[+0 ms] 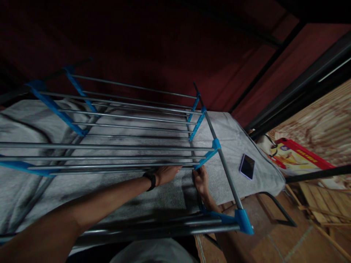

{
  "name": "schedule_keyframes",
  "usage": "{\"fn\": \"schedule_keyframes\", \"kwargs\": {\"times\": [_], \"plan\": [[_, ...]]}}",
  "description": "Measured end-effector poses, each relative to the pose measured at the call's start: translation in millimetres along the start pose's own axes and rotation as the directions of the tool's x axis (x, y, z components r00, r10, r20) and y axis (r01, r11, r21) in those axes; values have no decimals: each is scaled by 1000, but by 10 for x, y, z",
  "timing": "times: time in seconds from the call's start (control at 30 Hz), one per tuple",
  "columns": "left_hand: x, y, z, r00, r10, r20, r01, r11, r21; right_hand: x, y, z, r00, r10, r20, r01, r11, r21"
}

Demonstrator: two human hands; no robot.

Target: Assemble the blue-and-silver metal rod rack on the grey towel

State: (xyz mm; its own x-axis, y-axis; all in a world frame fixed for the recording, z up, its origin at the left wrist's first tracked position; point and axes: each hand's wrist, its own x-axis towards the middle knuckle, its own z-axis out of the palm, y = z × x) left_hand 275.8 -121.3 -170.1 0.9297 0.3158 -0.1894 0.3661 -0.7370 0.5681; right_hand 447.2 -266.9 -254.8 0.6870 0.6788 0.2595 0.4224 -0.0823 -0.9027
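A rack of grey metal tubes (pixel 123 147) with blue plastic brackets lies on a grey blanket (pixel 164 199). My left hand (pixel 168 175), with a black band at the wrist, is closed around the lowest tube of the middle tier, close to its right end; its fingertips are partly hidden. Just right of it, my right hand (pixel 202 182) pinches the lower end of a blue bracket (pixel 206 159), where the tube meets it. A long upright pole (pixel 229 177) passes through the bracket's top, to the right of my right hand.
A phone (pixel 247 166) lies on the blanket at right. Beyond the bed edge are a red and yellow package (pixel 298 155) and a wooden slatted piece (pixel 326 201). Another tier's tubes (pixel 186 230) cross close to my body. Black frame bars (pixel 267 75) and a dark red wall stand behind.
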Motion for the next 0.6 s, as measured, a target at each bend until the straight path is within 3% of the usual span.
{"fn": "schedule_keyframes", "kwargs": {"times": [0.6], "plan": [[14,-20,-4,1000,16,23,-15,999,-36,-21,-16,1,1000,-17,-1,17,998,-64]]}}
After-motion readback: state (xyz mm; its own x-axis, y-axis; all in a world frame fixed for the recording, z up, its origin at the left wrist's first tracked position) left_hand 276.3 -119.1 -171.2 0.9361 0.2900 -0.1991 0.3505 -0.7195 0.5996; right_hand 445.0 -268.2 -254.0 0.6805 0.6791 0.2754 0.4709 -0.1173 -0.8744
